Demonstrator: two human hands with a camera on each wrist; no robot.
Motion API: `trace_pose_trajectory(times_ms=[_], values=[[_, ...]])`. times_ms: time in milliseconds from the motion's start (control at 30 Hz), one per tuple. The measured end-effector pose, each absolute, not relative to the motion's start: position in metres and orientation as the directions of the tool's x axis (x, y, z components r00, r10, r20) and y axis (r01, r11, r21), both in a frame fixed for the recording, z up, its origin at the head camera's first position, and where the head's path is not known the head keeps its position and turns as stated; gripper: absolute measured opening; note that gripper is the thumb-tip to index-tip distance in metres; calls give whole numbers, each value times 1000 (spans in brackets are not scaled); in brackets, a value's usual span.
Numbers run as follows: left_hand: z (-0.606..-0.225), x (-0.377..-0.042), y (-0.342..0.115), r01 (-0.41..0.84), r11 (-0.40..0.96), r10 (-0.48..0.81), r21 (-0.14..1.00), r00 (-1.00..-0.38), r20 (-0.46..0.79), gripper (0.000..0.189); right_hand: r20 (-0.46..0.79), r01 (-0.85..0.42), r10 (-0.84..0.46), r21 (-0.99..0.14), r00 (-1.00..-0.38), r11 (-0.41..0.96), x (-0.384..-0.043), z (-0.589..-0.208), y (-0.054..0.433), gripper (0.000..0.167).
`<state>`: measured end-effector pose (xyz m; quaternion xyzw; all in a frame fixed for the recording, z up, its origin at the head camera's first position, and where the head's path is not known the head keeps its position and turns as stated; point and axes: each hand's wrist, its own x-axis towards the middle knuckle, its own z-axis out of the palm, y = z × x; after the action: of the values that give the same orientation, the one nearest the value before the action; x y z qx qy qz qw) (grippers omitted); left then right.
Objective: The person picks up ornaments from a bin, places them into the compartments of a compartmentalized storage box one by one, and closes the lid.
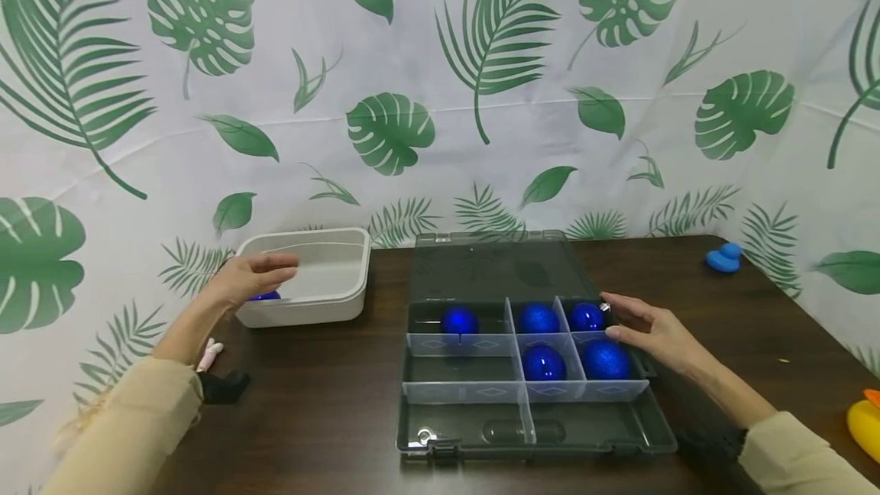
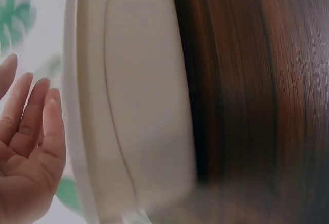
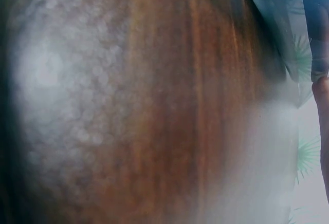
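Two hands at work around a compartment box of blue baubles

A lidded, see-through dark grey plastic compartment box (image 1: 495,273) lies open on a dark brown wooden bench (image 1: 316,418), its lid folded back. Five round, shiny blue baubles sit inside. In the back row, a glossy bauble (image 1: 459,321) lies in the wide left compartment, a glittery bauble (image 1: 539,319) in the next, and a silver-capped glossy bauble (image 1: 587,317) in the right one. Two more, one glossy (image 1: 544,363) and one glittery (image 1: 606,360), fill the small compartments of the middle row.

The right hand (image 1: 653,334) is at the box's right edge, fingertips beside the silver-capped bauble; whether it grips or has let go, I cannot tell. Left of the box, the left hand (image 1: 250,279), fingers loosely extended and holding nothing, is above a white oval plastic tub (image 1: 344,310), where another blue bauble (image 1: 266,296) partly shows.

Right of the box and towards the back is a small blue duck (image 1: 724,257).
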<state>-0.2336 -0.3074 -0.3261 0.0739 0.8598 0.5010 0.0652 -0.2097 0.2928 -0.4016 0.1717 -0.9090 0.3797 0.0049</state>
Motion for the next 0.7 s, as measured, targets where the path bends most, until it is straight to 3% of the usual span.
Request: trace_pose_trajectory(times_ms=[100, 233, 700], values=[[-330, -236, -331, -13, 528, 91, 849, -993, -73, 59, 136, -312, -306, -691, -942, 652, -209, -403, 294, 57], [-331, -239, -343, -58, 600, 48, 798, -993, -108, 61, 134, -310, -307, -697, -942, 646, -208, -403, 294, 57], [-326, -250, -336, -128, 747, 36, 653, -972, -232, 59, 139, -311, -305, -700, -942, 643, -211, -404, 293, 56]])
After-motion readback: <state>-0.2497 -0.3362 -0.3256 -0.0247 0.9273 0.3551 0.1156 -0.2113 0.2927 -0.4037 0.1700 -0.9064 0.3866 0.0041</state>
